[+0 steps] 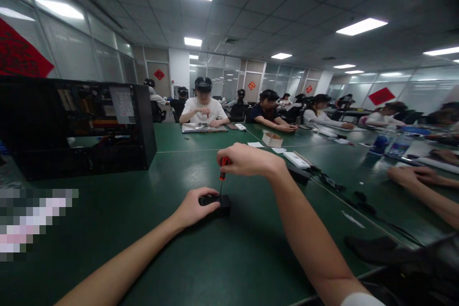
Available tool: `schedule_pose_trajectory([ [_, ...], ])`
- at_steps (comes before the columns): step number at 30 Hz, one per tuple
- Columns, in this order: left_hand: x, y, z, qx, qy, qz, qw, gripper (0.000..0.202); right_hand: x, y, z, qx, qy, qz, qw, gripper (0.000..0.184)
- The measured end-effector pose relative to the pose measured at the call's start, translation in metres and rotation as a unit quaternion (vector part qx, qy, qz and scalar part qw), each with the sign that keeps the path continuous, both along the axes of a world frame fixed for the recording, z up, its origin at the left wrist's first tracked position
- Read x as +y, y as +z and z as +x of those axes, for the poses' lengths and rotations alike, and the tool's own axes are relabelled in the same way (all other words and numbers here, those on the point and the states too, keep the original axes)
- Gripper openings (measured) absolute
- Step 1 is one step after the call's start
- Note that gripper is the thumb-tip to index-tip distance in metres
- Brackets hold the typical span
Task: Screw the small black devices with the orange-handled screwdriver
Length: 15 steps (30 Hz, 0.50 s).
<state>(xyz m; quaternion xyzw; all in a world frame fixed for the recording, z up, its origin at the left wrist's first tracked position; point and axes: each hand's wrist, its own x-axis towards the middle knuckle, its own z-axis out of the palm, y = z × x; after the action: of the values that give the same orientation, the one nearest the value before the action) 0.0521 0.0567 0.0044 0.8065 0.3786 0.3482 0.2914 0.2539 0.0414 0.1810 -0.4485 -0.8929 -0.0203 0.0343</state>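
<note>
My right hand (242, 158) is wrapped round the handle of a red and black screwdriver (224, 167). The screwdriver stands nearly upright, its thin shaft pointing down at a small black box-shaped device (225, 204) on the green table. The tip meets the top of the device near my left thumb; the exact spot is too small to make out. My left hand (196, 206) grips the device from its left side, thumb at the near side and fingers over the far side. Part of the device is hidden under that hand.
An open black computer case (143, 126) stands at the left on the green table (172, 267). Right of my arm lie a black block (299, 175), a white power strip (297, 160) and dark cables (332, 181). Beyond is a small open box (272, 140). A neighbour's hands (412, 175) rest at the right.
</note>
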Motion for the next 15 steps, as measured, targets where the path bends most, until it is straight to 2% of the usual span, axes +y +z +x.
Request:
schedule_pose_trajectory([
  [4, 0.006, 0.0, 0.002, 0.012, -0.034, -0.003, 0.999, 0.03, -0.002, -0.002, -0.005, 0.005, 0.008, -0.001, 1.0, 0.023],
  [11, -0.009, 0.012, -0.003, 0.089, -0.075, 0.057, 0.992, 0.033, -0.002, -0.003, -0.005, 0.0, -0.01, -0.001, 1.0, 0.022],
  [15, -0.015, 0.009, -0.003, 0.058, -0.07, 0.038, 0.995, 0.035, -0.002, -0.003, -0.002, -0.021, -0.039, 0.015, 0.999, 0.025],
])
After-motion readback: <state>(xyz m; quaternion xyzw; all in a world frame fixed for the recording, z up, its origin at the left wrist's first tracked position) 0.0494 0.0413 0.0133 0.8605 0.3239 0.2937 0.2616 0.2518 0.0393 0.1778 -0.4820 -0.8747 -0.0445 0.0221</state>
